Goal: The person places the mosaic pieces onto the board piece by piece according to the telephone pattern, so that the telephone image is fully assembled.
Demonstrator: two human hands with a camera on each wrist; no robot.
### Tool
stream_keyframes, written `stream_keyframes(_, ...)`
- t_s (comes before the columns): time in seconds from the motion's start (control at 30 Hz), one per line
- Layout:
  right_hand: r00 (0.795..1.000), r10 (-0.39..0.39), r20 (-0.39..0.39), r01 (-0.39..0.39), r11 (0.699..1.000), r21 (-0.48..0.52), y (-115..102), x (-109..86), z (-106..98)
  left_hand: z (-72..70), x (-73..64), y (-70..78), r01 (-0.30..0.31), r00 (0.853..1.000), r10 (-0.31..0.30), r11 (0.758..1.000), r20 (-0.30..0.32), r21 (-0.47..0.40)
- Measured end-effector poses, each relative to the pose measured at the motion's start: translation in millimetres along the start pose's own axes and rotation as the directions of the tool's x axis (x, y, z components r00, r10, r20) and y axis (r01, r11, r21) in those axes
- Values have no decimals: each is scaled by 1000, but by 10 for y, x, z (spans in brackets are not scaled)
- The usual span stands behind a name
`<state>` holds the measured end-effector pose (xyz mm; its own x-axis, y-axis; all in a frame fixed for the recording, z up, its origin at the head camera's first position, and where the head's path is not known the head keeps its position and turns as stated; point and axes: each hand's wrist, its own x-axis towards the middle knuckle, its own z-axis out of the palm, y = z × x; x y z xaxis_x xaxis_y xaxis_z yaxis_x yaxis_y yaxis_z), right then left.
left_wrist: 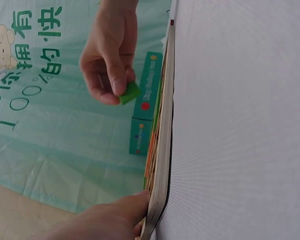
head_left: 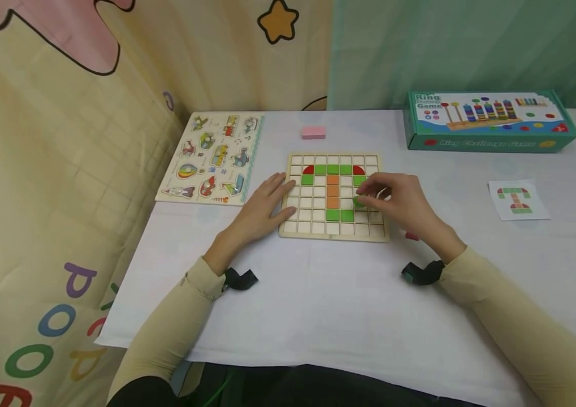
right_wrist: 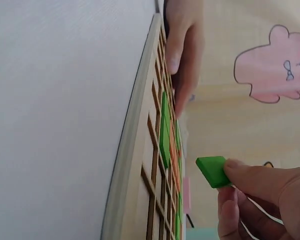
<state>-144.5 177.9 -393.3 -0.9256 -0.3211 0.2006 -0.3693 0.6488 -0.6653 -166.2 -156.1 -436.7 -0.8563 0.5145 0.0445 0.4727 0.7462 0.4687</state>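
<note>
Both my sleeved forearms come in from the near edge of the white table (head_left: 318,305), with a broad bare stretch of cloth between them and behind my wrists.

My right hand (head_left: 402,200) pinches one green tile (right_wrist: 213,171) between thumb and fingertips (right_wrist: 242,172). It hangs just above the wooden grid board (head_left: 336,232), over the right side of the board, not yet seated in a cell. Below it in the right wrist view the cells are open and unfilled.

My left hand (head_left: 267,203) lies flat with fingers straight and slightly spread, its tips pressing the board's left edge; the left wrist view shows a fingertip (left_wrist: 135,205) against the board's rim.

On the board, ahead of my right hand, I count six green squares, three orange squares in a column, and two red quarter-round pieces at the top corners of the pattern. Two more green squares sit near the bottom, included in that six.

To the right of my right hand, well apart, lies one pattern card (head_left: 518,199). Beyond it stands one green game box (head_left: 488,121). Past the board's far edge lies one pink block (head_left: 314,132). Left of my left hand lies one vehicle puzzle board (head_left: 213,158), reaching the table's left edge.
</note>
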Motion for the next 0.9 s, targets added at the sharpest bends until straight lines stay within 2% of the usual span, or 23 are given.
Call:
stream_keyframes(0.2, 999, -12, 45, 7, 994, 106, -258, 222, 319, 14, -5, -16, -4, 1000, 4, 1000, -1, -4)
stream_keyframes(0.37, 997, -36, 68, 24, 986, 165, -311, 255, 513, 11, -16, -14, 0, 1000, 0, 1000, -2, -5)
stream_keyframes(0.53, 999, -17, 44, 9, 985, 175, -262, 213, 565, 11, -9, -4, -8, 1000, 8, 1000, -1, -5)
stream_keyframes(0.63, 999, -34, 34, 27, 983, 179, -212, 202, 593, 8, -3, 4, -7, 1000, 7, 1000, 2, -4)
stream_keyframes(0.77, 996, -94, 11, 90, 981, 171, -183, 190, 669, -11, -3, 23, -3, 1000, 3, 1000, 4, -1)
stream_keyframes(0.9, 987, -158, -36, 162, 979, 121, -186, 163, 735, -24, -1, 29, -5, 1000, 5, 1000, 1, 2)
